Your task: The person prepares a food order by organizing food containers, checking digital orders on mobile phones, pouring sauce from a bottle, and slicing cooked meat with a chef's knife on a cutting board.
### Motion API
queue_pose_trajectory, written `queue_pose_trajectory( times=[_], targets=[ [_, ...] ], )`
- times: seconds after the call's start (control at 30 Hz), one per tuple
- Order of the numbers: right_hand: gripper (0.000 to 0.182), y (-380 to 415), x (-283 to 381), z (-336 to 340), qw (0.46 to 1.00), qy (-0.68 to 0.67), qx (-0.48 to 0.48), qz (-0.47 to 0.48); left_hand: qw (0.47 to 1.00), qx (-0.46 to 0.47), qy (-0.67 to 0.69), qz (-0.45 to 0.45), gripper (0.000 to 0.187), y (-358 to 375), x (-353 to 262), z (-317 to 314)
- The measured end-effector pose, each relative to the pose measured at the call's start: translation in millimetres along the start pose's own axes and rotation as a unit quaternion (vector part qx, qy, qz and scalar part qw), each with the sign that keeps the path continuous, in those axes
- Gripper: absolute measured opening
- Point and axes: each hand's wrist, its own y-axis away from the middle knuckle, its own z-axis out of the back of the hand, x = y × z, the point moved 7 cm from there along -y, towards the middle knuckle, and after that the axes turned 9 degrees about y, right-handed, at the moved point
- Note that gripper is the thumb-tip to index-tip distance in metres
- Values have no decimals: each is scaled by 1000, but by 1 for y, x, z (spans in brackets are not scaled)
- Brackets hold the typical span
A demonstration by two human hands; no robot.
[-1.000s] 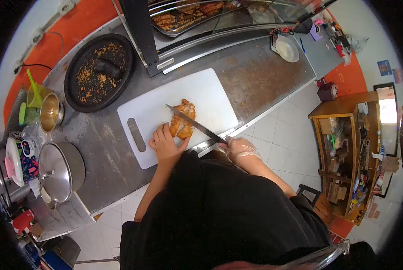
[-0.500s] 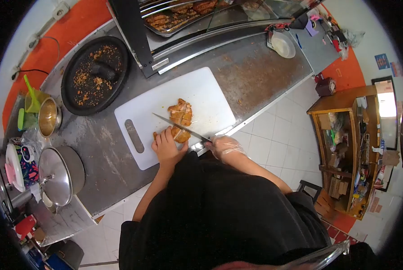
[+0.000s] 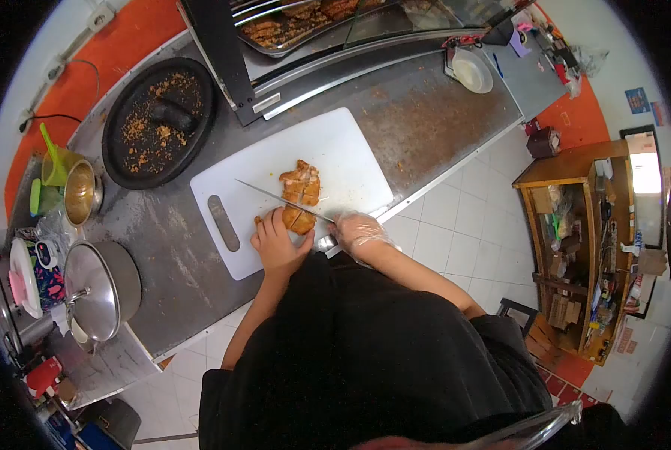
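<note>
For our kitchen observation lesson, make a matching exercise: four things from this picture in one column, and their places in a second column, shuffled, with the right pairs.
Things:
1. knife
2. fried meat
3. round black tray
4. lidded steel pot

Places:
A. far left of the counter, scattered with crumbs
B. on the white cutting board, under the left hand's fingers
C. near left end of the counter, by the edge
D. in the gloved right hand, blade across the meat

Pairs: 1-D, 2-B, 3-A, 4-C
</note>
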Motion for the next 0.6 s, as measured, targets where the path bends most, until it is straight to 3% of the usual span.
queue_pose_trajectory(
  times=[0.07, 0.1, 0.17, 0.27, 0.33, 0.47, 0.6],
  targets=[
    [35, 7, 5, 10, 1000, 7, -8, -2, 992, -109, -4, -62, 61, -7, -16, 33],
    [34, 19, 7, 19, 1000, -6, 11, -15, 992, -108, -5, -59, 61, -16, -16, 41],
    [34, 39, 10, 26, 999, -21, 34, -28, 974, -190, 21, -121, 50, -41, -21, 71],
    [33, 50, 13, 24, 998, -35, 41, -29, 974, -140, 85, -158, 37, -92, -28, 71],
    [33, 45, 11, 11, 997, -34, 62, -29, 968, -31, 110, -225, 31, -115, -28, 37],
    [34, 42, 11, 5, 996, -17, 79, -47, 963, -32, 145, -226, 25, -125, -5, 4],
    [26, 28, 10, -1, 994, -11, 88, -63, 960, -62, 192, -192, 26, -126, 9, 11]
  ],
)
